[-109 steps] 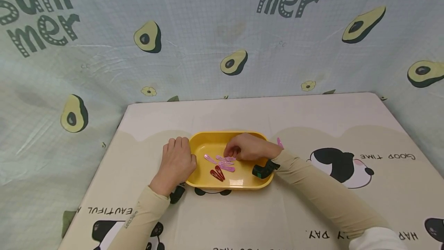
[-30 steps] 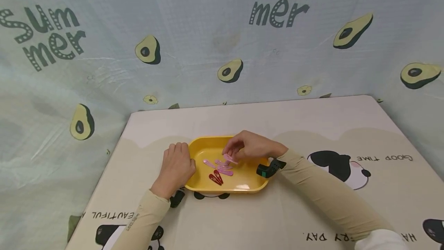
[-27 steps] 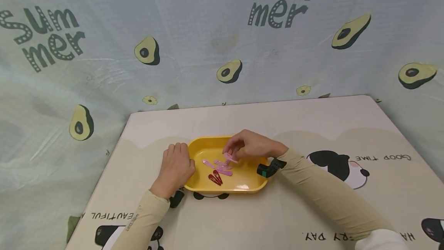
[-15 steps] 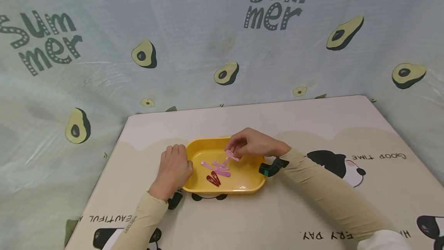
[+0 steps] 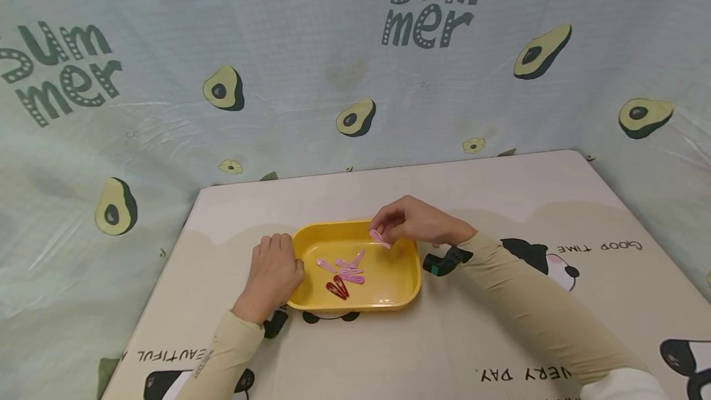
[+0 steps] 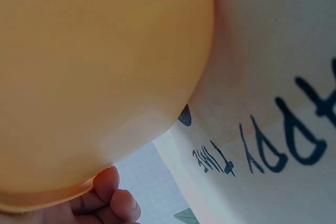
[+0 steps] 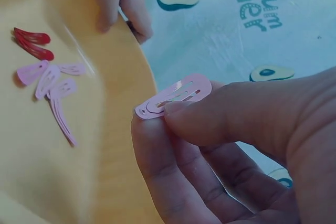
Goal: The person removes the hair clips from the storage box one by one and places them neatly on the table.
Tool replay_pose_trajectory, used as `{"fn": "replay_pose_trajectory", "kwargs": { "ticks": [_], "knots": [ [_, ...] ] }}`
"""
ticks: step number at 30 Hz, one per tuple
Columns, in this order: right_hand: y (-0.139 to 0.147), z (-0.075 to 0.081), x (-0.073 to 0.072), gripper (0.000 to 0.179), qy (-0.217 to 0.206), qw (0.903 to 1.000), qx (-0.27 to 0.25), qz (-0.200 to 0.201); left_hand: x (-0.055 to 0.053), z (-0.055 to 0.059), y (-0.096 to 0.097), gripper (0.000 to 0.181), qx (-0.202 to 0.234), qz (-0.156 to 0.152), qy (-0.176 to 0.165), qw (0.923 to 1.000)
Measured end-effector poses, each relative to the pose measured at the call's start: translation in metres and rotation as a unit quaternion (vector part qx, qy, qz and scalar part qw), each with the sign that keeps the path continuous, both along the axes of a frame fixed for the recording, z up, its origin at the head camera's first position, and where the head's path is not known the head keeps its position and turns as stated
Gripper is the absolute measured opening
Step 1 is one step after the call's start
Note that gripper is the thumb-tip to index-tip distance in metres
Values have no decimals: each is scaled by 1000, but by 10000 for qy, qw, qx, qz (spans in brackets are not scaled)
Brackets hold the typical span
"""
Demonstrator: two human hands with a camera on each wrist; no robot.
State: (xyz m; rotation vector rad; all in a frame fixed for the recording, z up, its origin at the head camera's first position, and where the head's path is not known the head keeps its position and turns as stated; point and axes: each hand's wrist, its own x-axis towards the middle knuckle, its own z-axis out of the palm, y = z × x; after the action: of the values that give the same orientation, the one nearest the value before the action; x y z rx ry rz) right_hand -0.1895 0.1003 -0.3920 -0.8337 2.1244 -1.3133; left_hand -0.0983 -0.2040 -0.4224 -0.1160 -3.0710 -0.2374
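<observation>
While the right hand (image 5: 422,221) is pinching a pink snap hair clip (image 7: 173,96) between thumb and forefinger, that clip is hanging over the far right part of the yellow plastic tray (image 5: 383,276), apart from the loose clips, which are lying to its left and closer to the person. Its long axis is slanting from far left to near right in the head view; its narrow end is resting by the forefinger's tip, and its broad, rounded end is jutting free past the thumb. Thin and smooth, it is showing slots cut around a flat tongue. Beneath, the tray is forming a shallow, round-cornered basin, its glossy floor catching a bright reflection. Five loose pink clips (image 7: 48,81) are lying there in a cluster, some overlapping, and beside them two shiny, teardrop-shaped red clips (image 7: 32,37) are making a narrow V. Beyond these, well across from the pinched clip, the left hand (image 5: 272,273) is gripping the tray's left rim, fingers curling round the edge. Under everything, a pale tablecloth (image 5: 422,350) with black lettering and animal prints is lying flat, and farthest off a creased, faintly gridded curtain (image 5: 289,48) is hanging, printed with avocados.
</observation>
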Motion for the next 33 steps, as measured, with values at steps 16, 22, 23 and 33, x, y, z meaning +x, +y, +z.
{"fn": "replay_pose_trajectory", "kwargs": {
  "ticks": [16, 22, 23, 33],
  "knots": [
    [37, -5, -10, 28, -98, 9957, -156, -904, 2, -2, -1, 18, -58, -74, 83, 9999],
    [52, -13, -13, 32, 42, 9919, -73, -1270, 2, -2, -1, 19, -84, -86, 142, 9998],
    [54, -14, -13, 32, 30, 9910, -67, -1340, 2, -2, -1, 19, -87, -84, 144, 9998],
    [75, -26, -12, 32, -223, 9845, -306, -1714, 0, -3, 0, 22, -103, -36, 50, 9999]
  ]
}}
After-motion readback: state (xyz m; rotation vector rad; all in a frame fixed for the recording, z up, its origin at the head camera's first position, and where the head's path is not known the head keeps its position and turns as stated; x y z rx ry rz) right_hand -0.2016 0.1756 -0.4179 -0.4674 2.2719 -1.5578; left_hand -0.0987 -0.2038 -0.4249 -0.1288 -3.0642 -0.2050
